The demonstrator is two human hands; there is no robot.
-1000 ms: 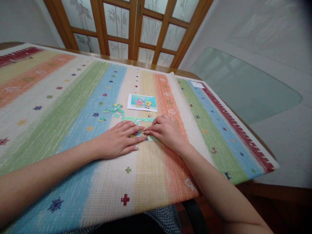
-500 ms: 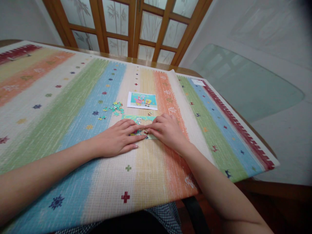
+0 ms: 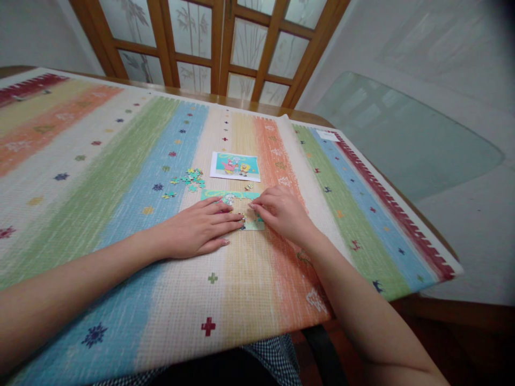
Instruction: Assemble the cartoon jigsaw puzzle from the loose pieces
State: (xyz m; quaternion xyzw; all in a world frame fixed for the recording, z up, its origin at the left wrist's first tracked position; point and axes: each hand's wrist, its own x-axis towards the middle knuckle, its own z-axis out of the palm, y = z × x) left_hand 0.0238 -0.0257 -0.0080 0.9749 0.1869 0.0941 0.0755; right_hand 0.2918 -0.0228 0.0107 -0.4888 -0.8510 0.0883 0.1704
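A partly assembled jigsaw puzzle [image 3: 253, 224] lies on the striped tablecloth, its teal upper strip showing and a gap in its middle baring the cloth. My left hand [image 3: 203, 226] rests flat over the puzzle's left part, fingers stretched out and covering much of it. At the puzzle's right side is my right hand [image 3: 279, 213], thumb and fingertips pinched together at the edge of the gap. Whatever sits between those fingertips is too small to make out. Just beyond the puzzle lie a few loose puzzle pieces [image 3: 249, 187].
A printed cartoon picture card [image 3: 235, 167] lies behind the puzzle. Several loose teal and yellow pieces [image 3: 189, 179] are heaped to the left. The striped tablecloth [image 3: 181, 300] covers the table, and a small white label [image 3: 327, 136] lies at the far right.
My right hand has drawn back slightly to the right, away from my left fingertips, uncovering more of the puzzle's middle and lower right. My left hand stays almost still.
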